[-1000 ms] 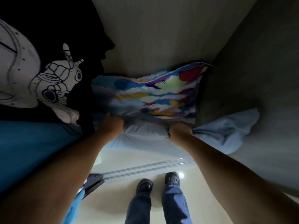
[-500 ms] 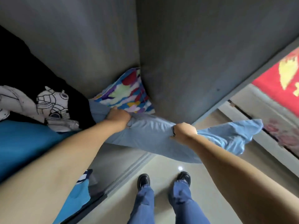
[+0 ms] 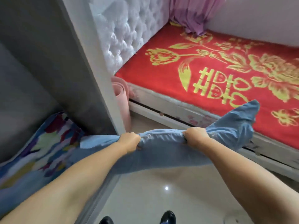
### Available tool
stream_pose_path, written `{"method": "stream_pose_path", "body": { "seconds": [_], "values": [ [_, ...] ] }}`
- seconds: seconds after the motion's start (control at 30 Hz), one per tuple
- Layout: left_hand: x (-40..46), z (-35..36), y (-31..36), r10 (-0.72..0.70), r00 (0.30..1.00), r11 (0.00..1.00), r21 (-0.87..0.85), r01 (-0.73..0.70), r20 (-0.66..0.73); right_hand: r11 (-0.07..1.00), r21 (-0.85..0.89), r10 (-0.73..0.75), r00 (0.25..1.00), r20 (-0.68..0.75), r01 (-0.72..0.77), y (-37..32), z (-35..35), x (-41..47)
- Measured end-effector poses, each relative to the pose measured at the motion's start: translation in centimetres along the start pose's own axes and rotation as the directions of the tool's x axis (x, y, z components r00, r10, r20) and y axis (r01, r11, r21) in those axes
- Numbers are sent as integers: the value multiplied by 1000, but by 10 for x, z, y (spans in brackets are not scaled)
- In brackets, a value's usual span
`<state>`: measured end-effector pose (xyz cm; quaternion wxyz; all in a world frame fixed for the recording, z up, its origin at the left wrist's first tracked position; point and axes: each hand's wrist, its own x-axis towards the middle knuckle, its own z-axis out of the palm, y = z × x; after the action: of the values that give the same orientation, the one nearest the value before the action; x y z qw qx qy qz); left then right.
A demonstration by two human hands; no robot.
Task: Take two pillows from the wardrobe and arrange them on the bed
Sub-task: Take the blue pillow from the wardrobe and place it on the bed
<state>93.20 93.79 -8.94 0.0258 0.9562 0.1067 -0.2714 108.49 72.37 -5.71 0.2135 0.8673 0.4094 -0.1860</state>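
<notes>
Beyond the right hand and off to its right spreads the bed (image 3: 210,75), its red cover worked with gold flowers, a white tufted headboard (image 3: 126,33) standing at its head and a lilac curtain (image 3: 192,12) hanging over its far corner. To the left of the left hand rises the grey wardrobe (image 3: 48,65), its pale edge coming down just beyond that hand, with a rolled pink mat (image 3: 121,97) propped between wardrobe and bed. Across both hands stretches the blue pillow (image 3: 161,152), the task's thing: it appears partly out of the wardrobe, its left end trailing back beside a multicoloured pillow (image 3: 45,143) that lies inside, to the left of and below the left forearm, and its loose right corner flapping up past the right hand over the bed's near edge. The left hand (image 3: 129,141) is closed, fingers curled into a bunch of the blue fabric; the right hand (image 3: 195,136) is likewise clenched on a gathered fold of it. The step in hand looks like drawing this pillow clear and carrying it to the bed. To do it well, I would keep both grips firm and level, pull the trailing end fully free of the wardrobe edge so it does not snag or drag the coloured pillow out, then swing right.
</notes>
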Motion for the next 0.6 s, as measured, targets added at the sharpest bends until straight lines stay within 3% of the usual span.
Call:
{"method": "stream_pose_path", "body": {
  "seconds": [0.27,0.6],
  "values": [
    [100,-137,138,164,980,986,-8,-166,-114,970,58,242,965,-97,-237,196,-14,-28],
    [266,-320,158,218,918,976,67,-207,-331,903,87,428,869,-248,-420,358,-98,70]
  ]
}}
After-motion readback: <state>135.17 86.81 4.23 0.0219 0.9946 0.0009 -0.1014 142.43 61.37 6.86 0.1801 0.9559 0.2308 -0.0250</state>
